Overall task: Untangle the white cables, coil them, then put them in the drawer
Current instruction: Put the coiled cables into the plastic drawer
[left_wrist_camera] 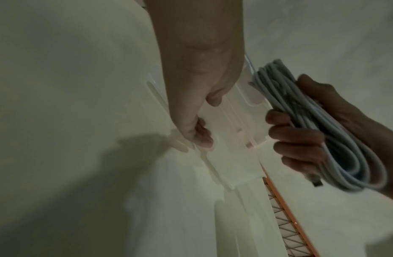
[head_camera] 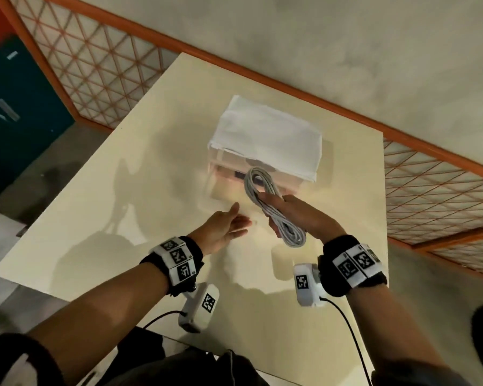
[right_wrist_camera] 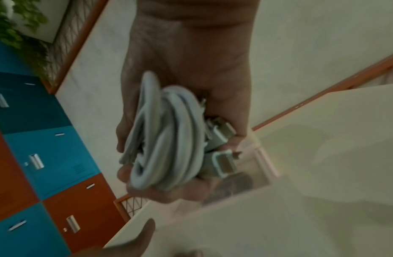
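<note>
A coil of white cables sits in my right hand, whose fingers curl round its middle; it hangs just above the pulled-out drawer of a small translucent drawer unit. In the right wrist view the coil shows its plugs by my palm, with the drawer below it. My left hand is empty, fingers relaxed, at the drawer's front edge. The left wrist view shows this hand beside the drawer, and the right hand gripping the coil.
A folded white cloth lies on top of the drawer unit. The cream table ends near my body and at the left. An orange lattice railing runs behind it, and teal lockers stand at the far left.
</note>
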`<state>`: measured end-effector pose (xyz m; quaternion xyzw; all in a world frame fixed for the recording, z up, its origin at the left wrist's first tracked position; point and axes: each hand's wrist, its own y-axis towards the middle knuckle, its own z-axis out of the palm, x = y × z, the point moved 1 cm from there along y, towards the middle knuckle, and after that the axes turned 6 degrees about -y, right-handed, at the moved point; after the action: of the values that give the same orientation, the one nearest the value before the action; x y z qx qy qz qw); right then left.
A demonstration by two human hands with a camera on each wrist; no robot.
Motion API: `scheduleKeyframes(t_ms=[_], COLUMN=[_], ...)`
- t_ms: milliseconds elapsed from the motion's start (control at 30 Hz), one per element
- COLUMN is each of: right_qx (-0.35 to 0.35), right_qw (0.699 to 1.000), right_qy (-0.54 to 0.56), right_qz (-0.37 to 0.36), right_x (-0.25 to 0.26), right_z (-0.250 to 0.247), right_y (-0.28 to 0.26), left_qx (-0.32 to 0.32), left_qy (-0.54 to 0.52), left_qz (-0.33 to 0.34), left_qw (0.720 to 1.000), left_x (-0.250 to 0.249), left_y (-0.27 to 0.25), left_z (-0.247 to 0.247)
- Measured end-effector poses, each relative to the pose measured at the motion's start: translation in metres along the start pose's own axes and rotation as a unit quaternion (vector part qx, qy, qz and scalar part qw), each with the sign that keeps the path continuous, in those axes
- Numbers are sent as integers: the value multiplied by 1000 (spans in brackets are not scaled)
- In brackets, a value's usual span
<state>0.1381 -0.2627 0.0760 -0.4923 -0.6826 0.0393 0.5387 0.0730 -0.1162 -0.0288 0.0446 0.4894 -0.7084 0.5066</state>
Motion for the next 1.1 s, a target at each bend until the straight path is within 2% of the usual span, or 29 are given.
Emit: scheduleKeyframes(t_ms=[100, 167, 267, 333, 467, 533, 833, 1100], right_qx=[62, 102, 114, 110, 74, 32, -62, -108], right_qw=[997, 992, 986, 984, 981, 983, 997, 990], right_qy=[-30, -13, 44, 75, 124, 138, 13, -89], right_qz=[25, 67, 117, 119, 129, 113, 32, 13], right_x=[14, 18, 16, 13, 7, 0, -14, -21], right_z=[2, 3, 3, 3, 1, 3, 12, 10], right_y=[22, 32, 39, 44, 57, 68, 85, 94], left_qx=[13, 17, 20, 23, 33, 35, 36, 28], left_qy=[-9, -9, -5, 2, 12, 19, 63, 81], left_qz=[-8, -11, -15, -19, -29, -35, -30, -5], left_qw=[1000, 1000, 1000, 1000, 999, 999, 997, 996], left_x=[3, 5, 7, 6, 2, -1, -1, -3], left_y=[-4, -6, -8, -9, -12, -13, -16, -16], left_z=[-7, -10, -13, -13, -12, -10, -12, -6])
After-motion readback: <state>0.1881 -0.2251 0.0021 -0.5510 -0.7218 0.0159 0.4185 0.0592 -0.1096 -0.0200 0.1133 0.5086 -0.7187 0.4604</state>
